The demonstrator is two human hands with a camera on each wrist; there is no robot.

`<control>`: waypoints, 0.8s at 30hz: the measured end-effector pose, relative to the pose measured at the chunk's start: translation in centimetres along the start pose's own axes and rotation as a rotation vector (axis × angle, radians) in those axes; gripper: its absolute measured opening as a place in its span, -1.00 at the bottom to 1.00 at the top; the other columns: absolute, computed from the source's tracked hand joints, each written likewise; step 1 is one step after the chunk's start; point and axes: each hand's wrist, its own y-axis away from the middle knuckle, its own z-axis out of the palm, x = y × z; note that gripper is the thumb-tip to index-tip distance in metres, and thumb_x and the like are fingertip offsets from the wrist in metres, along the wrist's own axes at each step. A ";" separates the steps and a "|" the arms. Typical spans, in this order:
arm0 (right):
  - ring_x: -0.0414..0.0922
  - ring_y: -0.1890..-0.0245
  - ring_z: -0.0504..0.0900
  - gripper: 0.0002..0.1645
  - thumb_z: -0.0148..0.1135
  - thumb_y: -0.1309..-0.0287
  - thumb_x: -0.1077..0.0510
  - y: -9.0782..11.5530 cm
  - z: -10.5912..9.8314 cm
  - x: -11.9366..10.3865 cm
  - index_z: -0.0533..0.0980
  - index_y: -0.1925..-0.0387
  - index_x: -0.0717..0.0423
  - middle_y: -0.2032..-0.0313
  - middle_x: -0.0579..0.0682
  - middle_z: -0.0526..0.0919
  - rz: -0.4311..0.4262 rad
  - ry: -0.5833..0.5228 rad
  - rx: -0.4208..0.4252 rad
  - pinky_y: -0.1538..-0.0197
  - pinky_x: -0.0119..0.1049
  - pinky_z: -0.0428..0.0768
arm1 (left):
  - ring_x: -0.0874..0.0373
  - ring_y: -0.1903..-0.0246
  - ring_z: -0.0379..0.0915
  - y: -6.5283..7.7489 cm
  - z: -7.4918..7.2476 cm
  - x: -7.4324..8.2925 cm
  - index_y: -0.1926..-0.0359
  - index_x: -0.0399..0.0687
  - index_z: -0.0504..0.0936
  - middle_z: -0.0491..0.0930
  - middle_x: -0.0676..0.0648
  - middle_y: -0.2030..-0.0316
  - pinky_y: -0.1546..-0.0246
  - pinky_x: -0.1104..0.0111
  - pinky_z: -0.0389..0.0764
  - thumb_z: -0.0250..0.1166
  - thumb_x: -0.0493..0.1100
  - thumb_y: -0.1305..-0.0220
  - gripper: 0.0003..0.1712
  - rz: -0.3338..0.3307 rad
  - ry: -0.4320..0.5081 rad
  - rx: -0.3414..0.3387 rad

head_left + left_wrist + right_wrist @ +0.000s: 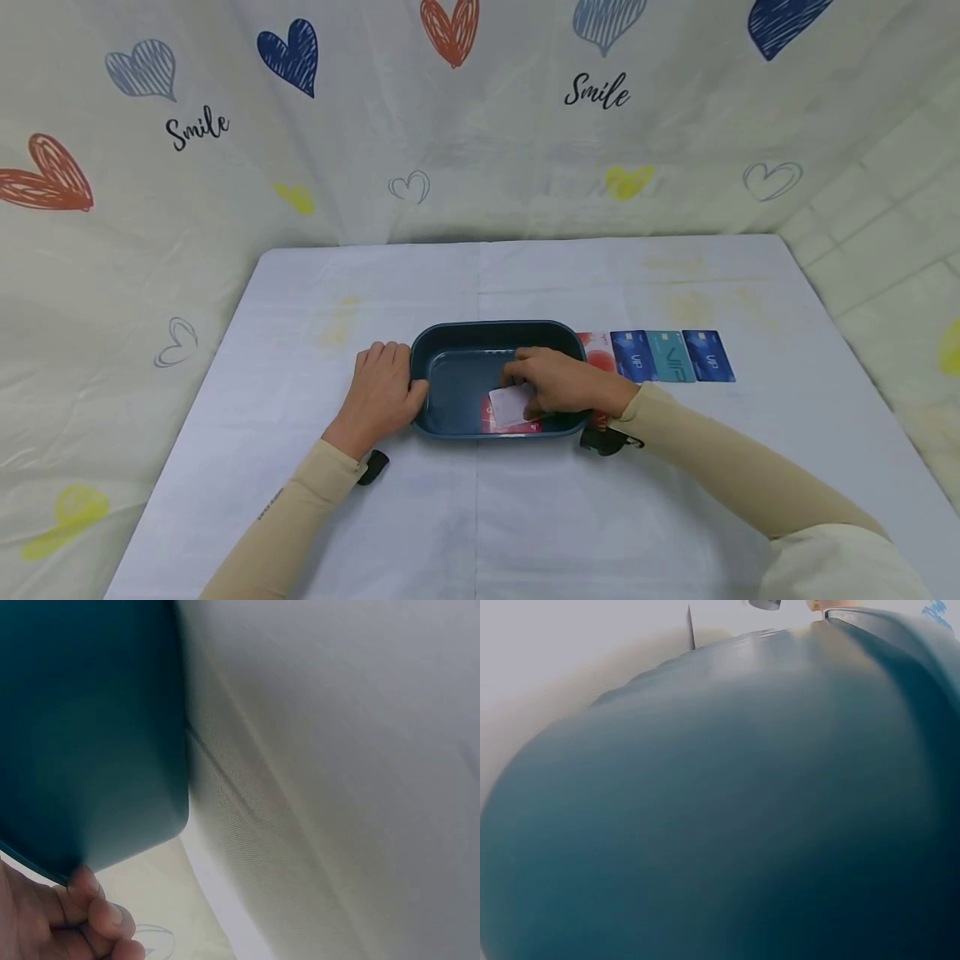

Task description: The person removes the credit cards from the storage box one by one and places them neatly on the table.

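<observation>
A dark blue-green rectangular tray point(453, 383) stands on the white-covered table. My left hand point(381, 390) grips its left end, thumb at the rim; in the left wrist view the fingers point(112, 919) curl near the edge of the tray point(90, 750). Reaching in over the right end, my right hand point(558, 383) pinches a white card point(512, 403). Under that card a red card point(489, 427) lies on the tray's floor, partly covered. The right wrist view is filled by the tray's outer wall point(705, 787), and the right hand is hidden there.
Right of the tray lies a row of cards: a red-and-white card point(596, 346) partly hidden, a blue VIP card point(633, 356), a teal VIP card point(670, 357) and another blue VIP card point(708, 356). Behind the table point(420, 283) hangs a heart-printed cloth point(510, 167).
</observation>
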 end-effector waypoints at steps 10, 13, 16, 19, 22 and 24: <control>-0.21 0.17 0.56 -0.61 0.50 -0.16 0.11 0.1 0.1 0.4 0.66 -0.04 -0.02 0.13 -0.06 0.65 -0.057 -0.012 0.031 0.09 -0.35 0.63 | -0.01 0.36 0.19 0.0 0.3 0.0 0.37 -0.14 0.38 0.32 -0.08 0.46 0.12 0.07 0.34 0.15 -0.14 -0.25 -0.83 -0.011 -0.005 -0.004; -0.23 0.20 0.56 -0.67 0.45 -0.21 0.16 0.2 0.0 0.6 0.66 -0.02 -0.01 0.15 -0.08 0.67 -0.090 -0.033 0.046 0.12 -0.37 0.62 | -0.01 0.35 0.20 0.0 0.2 0.1 0.36 -0.15 0.39 0.33 -0.08 0.46 0.12 0.07 0.35 0.15 -0.13 -0.25 -0.82 -0.011 -0.006 0.003; -0.27 0.25 0.55 -0.72 0.39 -0.25 0.20 0.2 -0.1 0.8 0.67 0.00 -0.02 0.19 -0.11 0.67 -0.114 -0.051 0.054 0.16 -0.42 0.60 | -0.02 0.36 0.20 0.0 0.2 0.1 0.36 -0.16 0.40 0.33 -0.09 0.46 0.13 0.07 0.36 0.15 -0.13 -0.25 -0.82 -0.004 -0.008 0.012; -0.29 0.26 0.54 -0.74 0.33 -0.30 0.22 0.3 -0.1 0.8 0.67 0.00 -0.03 0.21 -0.13 0.66 -0.122 -0.074 0.054 0.18 -0.44 0.59 | -0.02 0.35 0.20 0.0 0.2 0.1 0.36 -0.16 0.40 0.33 -0.09 0.46 0.12 0.06 0.36 0.15 -0.13 -0.26 -0.82 0.001 -0.010 0.013; -0.28 0.24 0.54 -0.74 0.28 -0.33 0.25 0.4 -0.1 0.8 0.68 -0.01 -0.02 0.20 -0.13 0.67 -0.123 -0.095 0.052 0.14 -0.43 0.61 | -0.02 0.35 0.20 0.1 0.2 0.0 0.36 -0.15 0.39 0.33 -0.08 0.46 0.11 0.05 0.36 0.14 -0.13 -0.27 -0.82 0.003 -0.014 0.009; -0.28 0.22 0.55 -0.73 0.25 -0.35 0.26 0.5 0.0 0.8 0.68 -0.01 -0.02 0.18 -0.14 0.68 -0.131 -0.101 0.051 0.11 -0.41 0.62 | -0.02 0.35 0.19 0.1 0.3 0.0 0.35 -0.15 0.39 0.32 -0.08 0.46 0.10 0.05 0.36 0.13 -0.13 -0.28 -0.82 0.004 -0.016 0.004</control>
